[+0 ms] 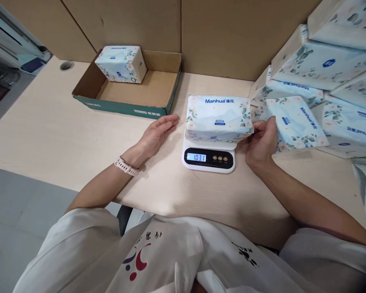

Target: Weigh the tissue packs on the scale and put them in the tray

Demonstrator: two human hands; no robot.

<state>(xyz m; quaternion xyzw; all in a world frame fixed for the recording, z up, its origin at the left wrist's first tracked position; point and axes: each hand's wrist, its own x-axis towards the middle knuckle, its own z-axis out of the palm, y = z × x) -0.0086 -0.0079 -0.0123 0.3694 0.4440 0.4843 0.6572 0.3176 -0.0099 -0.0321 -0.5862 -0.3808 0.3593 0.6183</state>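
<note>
A white-and-blue pack of tissues point(218, 118), printed with flowers and "Manhua", lies on a white digital kitchen scale point(187, 163). The lit display seems to read 103.1. To the left of the scale, my left hand point(158, 134) rests open on the table, its fingers stretched toward the pack and apart from it. At the pack's right end is my right hand point(262, 142), thumb raised and apart from the loosely curled fingers. Those fingertips are at the pack's lower right corner; whether they touch it is hard to see. Another tissue pack point(297, 124) lies tilted just behind this hand.
A shallow green-sided cardboard box point(122, 106) stands at the back left with one tissue pack point(120, 64) inside. Several more tissue packs point(332, 65) are stacked at the right. Brown panels point(232, 36) close off the table's back. A cable hole point(67, 65) sits at the far left.
</note>
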